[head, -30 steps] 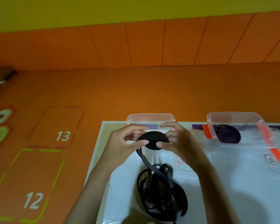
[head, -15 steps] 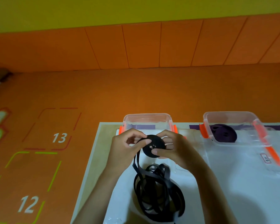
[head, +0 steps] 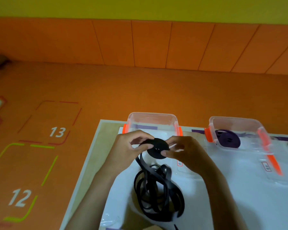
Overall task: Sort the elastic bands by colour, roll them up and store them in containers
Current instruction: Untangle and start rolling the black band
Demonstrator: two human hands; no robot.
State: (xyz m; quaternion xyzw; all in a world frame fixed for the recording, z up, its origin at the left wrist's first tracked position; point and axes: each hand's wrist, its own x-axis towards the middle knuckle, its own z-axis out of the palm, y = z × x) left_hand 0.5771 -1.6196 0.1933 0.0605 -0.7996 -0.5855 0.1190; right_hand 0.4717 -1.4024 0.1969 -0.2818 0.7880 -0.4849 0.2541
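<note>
A flat black roll of elastic band (head: 158,148) is held above the table between both hands. My left hand (head: 128,151) pinches its left edge with thumb and fingers. My right hand (head: 184,151) pinches its right side. From the roll a loose black strand runs down into a tangled heap of black band (head: 158,195) on the white sheet. Behind the hands stands a clear container (head: 152,121) with orange clips, nothing visible in it. To the right a second clear container (head: 236,130) holds a rolled purple band (head: 228,141).
The table (head: 96,156) has a white plastic cover and its left edge runs diagonally. Clear lids with orange clips (head: 273,163) lie in front of the right container. Beyond lies an orange floor mat with numbered boxes 13 (head: 57,131) and 12 (head: 20,197).
The roll and both hands stay in the same grip. The fingers have shifted slightly round the roll, and the camera has moved a little.
</note>
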